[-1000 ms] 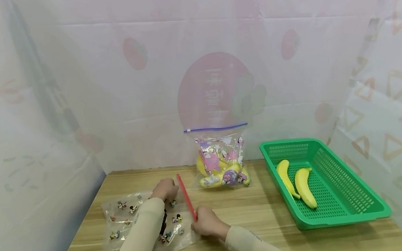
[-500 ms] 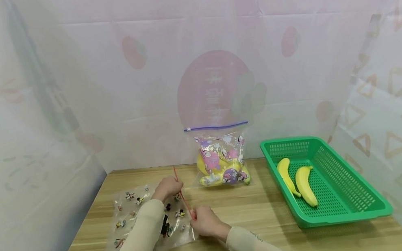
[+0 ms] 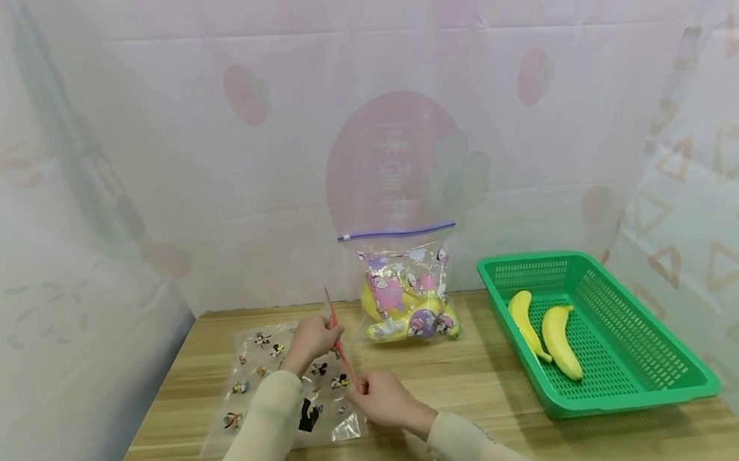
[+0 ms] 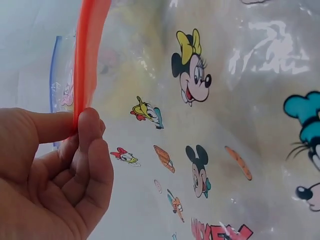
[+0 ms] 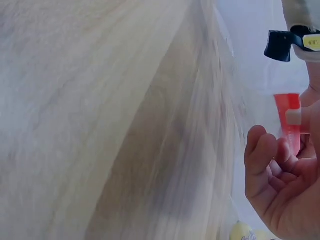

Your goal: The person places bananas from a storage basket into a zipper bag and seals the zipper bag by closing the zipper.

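Observation:
A clear zip bag [image 3: 254,415] printed with cartoon characters spreads over the left of the table, its red zip strip [image 4: 87,60] lifted on the right side. Thumb and fingertips of my left hand [image 3: 313,338] pinch that strip partway along. At the strip's near end, my right hand [image 3: 387,401] grips the corner. The right wrist view shows a pale slider [image 5: 294,117] on the red strip, close by the thumb. Other fingers of the right hand curl loosely below it. Nothing shows inside the bag.
A second zip bag [image 3: 417,267] with a blue strip stands behind, bananas inside. To the right, a green basket [image 3: 544,409] holds two bananas [image 3: 560,346]. The wooden table [image 3: 468,400] ends at a hanging printed cloth [image 3: 264,256].
My left hand has moved along the red strip, slightly up and right, and the strip tilts more upright. The bag has shifted rightward. The right hand stays at the near end.

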Tool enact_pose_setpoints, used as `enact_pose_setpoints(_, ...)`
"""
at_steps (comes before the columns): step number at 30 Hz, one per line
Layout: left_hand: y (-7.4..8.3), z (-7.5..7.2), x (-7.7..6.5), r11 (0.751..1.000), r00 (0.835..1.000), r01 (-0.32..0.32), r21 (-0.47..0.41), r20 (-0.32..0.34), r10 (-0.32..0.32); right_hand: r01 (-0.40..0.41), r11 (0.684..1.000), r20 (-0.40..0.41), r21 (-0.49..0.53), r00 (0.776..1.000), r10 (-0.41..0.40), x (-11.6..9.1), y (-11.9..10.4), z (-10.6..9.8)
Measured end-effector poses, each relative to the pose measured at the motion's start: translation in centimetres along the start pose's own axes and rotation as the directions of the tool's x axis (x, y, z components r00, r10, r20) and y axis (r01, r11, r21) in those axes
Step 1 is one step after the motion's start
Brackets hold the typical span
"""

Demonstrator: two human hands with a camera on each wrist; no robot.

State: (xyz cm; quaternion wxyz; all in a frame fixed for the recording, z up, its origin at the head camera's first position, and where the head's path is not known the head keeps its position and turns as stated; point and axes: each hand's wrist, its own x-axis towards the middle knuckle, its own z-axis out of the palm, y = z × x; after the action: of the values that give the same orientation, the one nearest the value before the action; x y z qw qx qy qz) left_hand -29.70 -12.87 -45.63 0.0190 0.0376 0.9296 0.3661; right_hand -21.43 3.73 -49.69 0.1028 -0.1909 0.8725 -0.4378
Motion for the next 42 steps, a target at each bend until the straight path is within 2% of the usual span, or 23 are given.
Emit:
enact_pose_setpoints(3, 0.1, 0.0, 0.0, 0.998, 0.999, 0.029, -0.057, -0.031, -0.030, -0.002, 1.000, -0.005, -0.009, 1.000, 0.002, 0.0, 0.1, -0.4)
enact_pose_setpoints(6, 0.3, 0.0, 0.1, 0.993, 0.996, 0.038, -0.109, -0.073, -0.046, 0.012, 0.998, -0.010, -0.060, 1.000, -0.013, 0.0, 0.3, -0.8)
enact_pose_setpoints(10, 0.8, 0.0, -0.2, 0.990, 0.996, 0.019, -0.139, -0.081, -0.030, 0.062, 0.991, -0.023, -0.117, 0.998, -0.065, -0.2, 0.6, -1.3)
enact_pose_setpoints(15, 1.8, 0.1, -1.0, 0.982, 0.999, 0.041, -0.184, 0.006, -0.041, 0.124, 0.981, -0.066, -0.150, 0.989, -0.135, -0.6, 0.7, -2.0)
enact_pose_setpoints(20, 2.6, 0.3, -2.0, 0.978, 0.997, 0.029, -0.207, 0.072, -0.015, 0.137, 0.967, -0.078, -0.214, 0.985, -0.156, -0.7, 0.8, -2.4)
enact_pose_setpoints(30, 2.8, 0.6, -2.6, 0.973, 1.000, 0.008, -0.231, 0.015, -0.005, 0.062, 0.994, -0.068, -0.095, 0.995, -0.068, -0.6, 0.8, -2.8)
enact_pose_setpoints(33, 2.8, 0.7, -2.7, 0.970, 1.000, 0.016, -0.243, 0.013, -0.013, 0.056, 0.996, -0.051, -0.072, 0.997, -0.060, -0.6, 0.8, -3.0)
enact_pose_setpoints(37, 2.8, 1.2, -2.7, 0.968, 1.000, -0.004, -0.250, 0.010, 0.006, 0.052, 0.998, -0.049, -0.041, 0.997, -0.054, -0.5, 0.8, -3.4)
enact_pose_setpoints(42, 3.2, 1.5, -2.8, 0.968, 0.999, -0.033, -0.247, 0.016, 0.038, 0.033, 0.995, -0.032, 0.099, 0.999, -0.030, -0.1, 0.9, -4.0)
